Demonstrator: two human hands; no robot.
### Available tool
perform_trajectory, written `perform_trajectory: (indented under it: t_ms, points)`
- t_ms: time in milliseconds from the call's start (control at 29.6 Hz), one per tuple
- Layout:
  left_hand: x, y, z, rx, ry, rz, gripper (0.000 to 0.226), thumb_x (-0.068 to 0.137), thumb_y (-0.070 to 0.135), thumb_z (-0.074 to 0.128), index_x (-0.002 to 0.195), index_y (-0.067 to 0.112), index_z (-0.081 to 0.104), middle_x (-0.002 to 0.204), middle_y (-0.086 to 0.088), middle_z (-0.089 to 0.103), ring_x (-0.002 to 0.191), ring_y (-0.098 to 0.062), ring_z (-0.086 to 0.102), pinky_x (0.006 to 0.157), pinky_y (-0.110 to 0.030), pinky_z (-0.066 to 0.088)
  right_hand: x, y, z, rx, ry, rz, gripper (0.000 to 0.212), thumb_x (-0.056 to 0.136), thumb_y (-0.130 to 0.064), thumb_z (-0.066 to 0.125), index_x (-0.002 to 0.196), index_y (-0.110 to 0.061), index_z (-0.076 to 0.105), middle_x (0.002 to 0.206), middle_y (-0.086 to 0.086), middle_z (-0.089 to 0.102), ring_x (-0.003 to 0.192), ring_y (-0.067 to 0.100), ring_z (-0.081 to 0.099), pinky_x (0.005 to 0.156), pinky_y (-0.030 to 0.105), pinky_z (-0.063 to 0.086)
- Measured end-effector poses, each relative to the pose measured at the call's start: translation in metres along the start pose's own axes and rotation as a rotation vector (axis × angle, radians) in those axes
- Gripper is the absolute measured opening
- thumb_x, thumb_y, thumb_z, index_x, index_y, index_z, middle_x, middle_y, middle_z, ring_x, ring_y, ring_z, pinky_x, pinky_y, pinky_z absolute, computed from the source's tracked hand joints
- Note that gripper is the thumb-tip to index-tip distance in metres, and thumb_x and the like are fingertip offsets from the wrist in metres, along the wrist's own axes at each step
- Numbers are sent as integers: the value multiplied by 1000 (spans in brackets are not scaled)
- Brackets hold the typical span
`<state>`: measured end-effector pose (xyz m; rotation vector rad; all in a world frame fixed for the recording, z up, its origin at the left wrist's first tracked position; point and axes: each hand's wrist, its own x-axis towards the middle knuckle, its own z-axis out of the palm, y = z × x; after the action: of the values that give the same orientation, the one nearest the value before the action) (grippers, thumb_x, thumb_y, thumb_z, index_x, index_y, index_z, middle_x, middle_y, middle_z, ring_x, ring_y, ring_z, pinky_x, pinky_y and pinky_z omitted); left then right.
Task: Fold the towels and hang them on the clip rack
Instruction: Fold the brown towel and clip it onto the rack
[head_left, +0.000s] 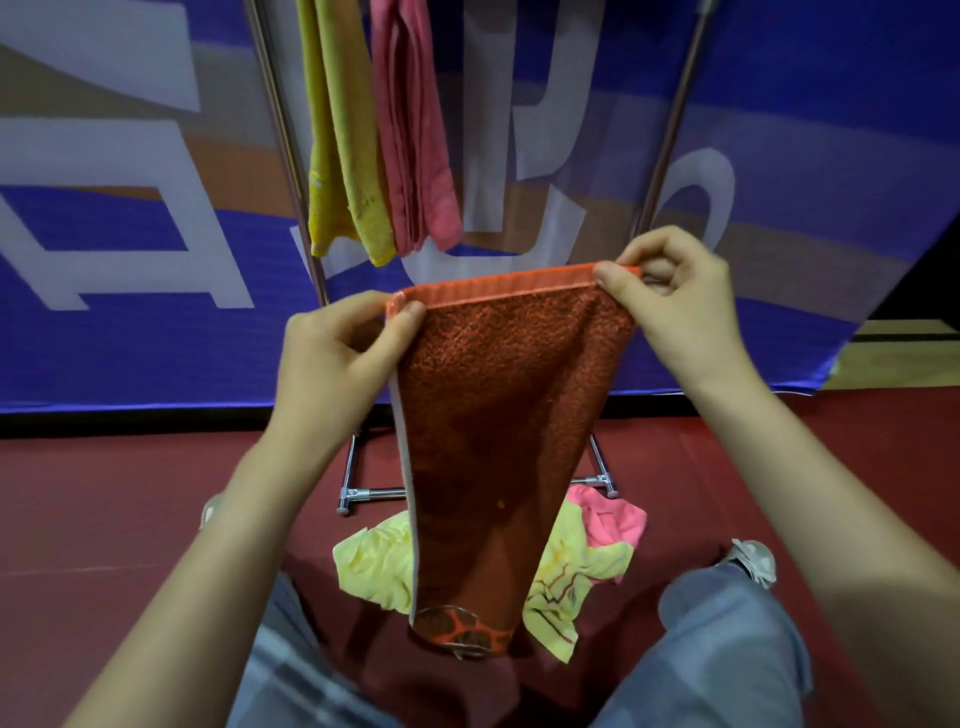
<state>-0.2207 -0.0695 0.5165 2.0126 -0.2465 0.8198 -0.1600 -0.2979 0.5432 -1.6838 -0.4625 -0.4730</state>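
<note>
An orange-brown towel (498, 415) hangs straight down in front of me, held by its top hem. My left hand (337, 353) pinches the left top corner between thumb and fingers. My right hand (670, 306) pinches the right top corner. Behind it stands the metal rack (283, 140), with a folded yellow towel (343, 156) and a folded pink towel (415, 135) hanging from above; the clips are out of view. On the floor below lie a crumpled pale yellow towel (374, 566) and a pink towel (613, 519).
The rack's foot bar (363, 493) rests on the dark red floor (130, 493). A blue printed banner (779, 156) stands close behind the rack. My knees in grey trousers (727, 649) flank the floor pile.
</note>
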Motion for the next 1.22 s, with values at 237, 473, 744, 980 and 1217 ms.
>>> perform_trajectory:
  t_ms: [237,473,744,980,1217]
  points:
    - [-28,3,17,-134,69,-182,9,78,31,60,81,37,65,60,22,66,59,1,55,58,-32,51,-28,7,5,8,-32,154,30,81,-3,63,64,-22,47,44,-12,55,41,-3,45,43,13,36]
    - [-62,9,55,-238,137,-293,21,77,32,64,91,19,73,63,21,66,61,17,52,62,-12,44,-60,3,28,123,-109,328,27,82,0,59,65,-14,44,40,-7,47,33,1,43,36,15,38]
    - [-87,11,69,-372,43,-378,24,77,28,54,86,48,63,78,37,66,81,13,61,73,-8,46,-83,5,53,315,-212,545,22,86,-2,54,68,-11,45,62,10,50,45,7,56,42,20,51]
    - [-91,5,60,-355,-21,-294,23,76,42,55,98,49,60,91,35,66,89,9,62,74,-7,45,-87,8,56,476,-289,648,37,95,-32,30,80,-7,53,69,9,62,59,17,66,56,25,56]
    - [-94,-3,53,-354,-109,-331,27,80,25,56,93,49,60,89,34,67,90,11,61,75,-8,46,-96,17,50,483,-427,681,52,80,-48,30,85,-8,62,76,9,67,68,21,68,68,31,59]
